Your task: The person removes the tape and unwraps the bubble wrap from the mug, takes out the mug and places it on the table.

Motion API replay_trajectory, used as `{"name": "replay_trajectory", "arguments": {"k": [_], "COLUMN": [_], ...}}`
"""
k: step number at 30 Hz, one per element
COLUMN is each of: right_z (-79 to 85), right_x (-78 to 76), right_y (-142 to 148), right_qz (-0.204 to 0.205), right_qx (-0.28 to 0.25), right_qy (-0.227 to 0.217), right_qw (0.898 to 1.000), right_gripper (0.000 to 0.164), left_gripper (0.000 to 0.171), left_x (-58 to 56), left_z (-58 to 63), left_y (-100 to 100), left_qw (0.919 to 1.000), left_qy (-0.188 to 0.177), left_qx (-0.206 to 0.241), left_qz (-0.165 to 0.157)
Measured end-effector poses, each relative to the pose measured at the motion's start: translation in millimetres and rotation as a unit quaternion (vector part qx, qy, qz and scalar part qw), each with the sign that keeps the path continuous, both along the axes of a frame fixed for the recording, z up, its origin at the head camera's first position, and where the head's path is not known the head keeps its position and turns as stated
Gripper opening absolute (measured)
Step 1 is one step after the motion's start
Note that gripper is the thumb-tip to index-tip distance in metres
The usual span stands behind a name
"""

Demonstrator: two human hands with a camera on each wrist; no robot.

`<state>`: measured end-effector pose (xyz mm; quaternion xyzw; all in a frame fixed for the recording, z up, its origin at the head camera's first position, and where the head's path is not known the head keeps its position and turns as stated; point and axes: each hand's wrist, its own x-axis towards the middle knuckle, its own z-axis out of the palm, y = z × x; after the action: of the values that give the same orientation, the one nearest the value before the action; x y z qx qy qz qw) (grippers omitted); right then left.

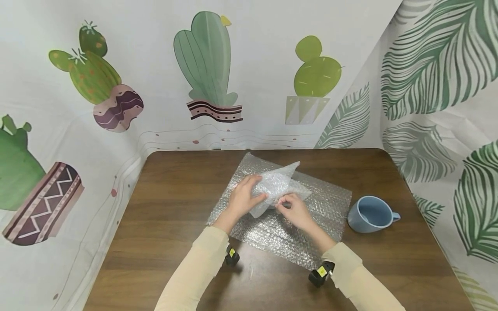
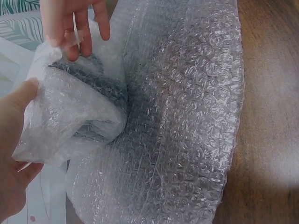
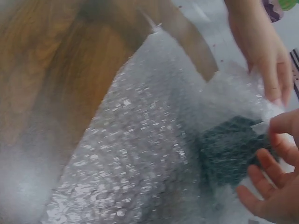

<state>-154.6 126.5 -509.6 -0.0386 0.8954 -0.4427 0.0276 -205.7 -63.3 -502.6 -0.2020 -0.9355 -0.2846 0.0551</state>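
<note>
A bundle of bubble wrap (image 1: 274, 183) with pointed loose ends is held over a flat sheet of bubble wrap (image 1: 323, 198). A dark bluish-green thing (image 3: 229, 149) shows through its layers; its kind is hidden. My left hand (image 1: 243, 196) grips the bundle from the left, thumb on the near side, as the left wrist view also shows. At the bundle's right edge, my right hand (image 1: 295, 210) pinches a small clear strip that looks like tape (image 2: 74, 38) between thumb and index finger. Its other fingers lie loosely bent beside the wrap.
A blue mug (image 1: 371, 214) stands on the wooden table (image 1: 171, 207) to the right of the sheet, its handle pointing right. Cloth printed with cacti and leaves (image 1: 264, 77) hangs behind and beside the table.
</note>
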Motion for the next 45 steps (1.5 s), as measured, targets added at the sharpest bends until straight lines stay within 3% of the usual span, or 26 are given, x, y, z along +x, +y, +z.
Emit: {"name": "replay_trajectory", "arguments": {"k": [7,23,29,36,45], "right_z": [17.3,29.8,29.3,31.1,33.3], "right_x": [1.6,0.4,-0.1,-1.0,-1.4], "right_y": [6.0,9.8,10.6,11.3,14.6], "right_qz": [0.027,0.039,0.043,0.045,0.036], "right_qx": [0.008,0.019,0.022,0.015,-0.001], "right_qy": [-0.052,-0.078,-0.068,-0.061,-0.059], "right_qw": [0.998,0.996,0.997,0.997,0.998], "right_gripper": [0.015,0.019,0.02,0.021,0.02], "left_gripper": [0.061,0.062,0.053,0.039,0.059], "left_x": [-0.2,2.9,4.8,5.6,5.9], "left_z": [-1.9,5.8,5.6,3.5,4.2], "left_y": [-1.0,0.9,0.4,0.0,-4.8], "left_qw": [1.0,0.9996,0.9979,0.9874,0.9857], "left_qy": [0.0,-0.019,0.033,0.118,0.094], "left_qx": [-0.001,-0.019,-0.052,-0.079,-0.095], "left_qz": [-0.003,-0.009,-0.021,-0.071,-0.103]}}
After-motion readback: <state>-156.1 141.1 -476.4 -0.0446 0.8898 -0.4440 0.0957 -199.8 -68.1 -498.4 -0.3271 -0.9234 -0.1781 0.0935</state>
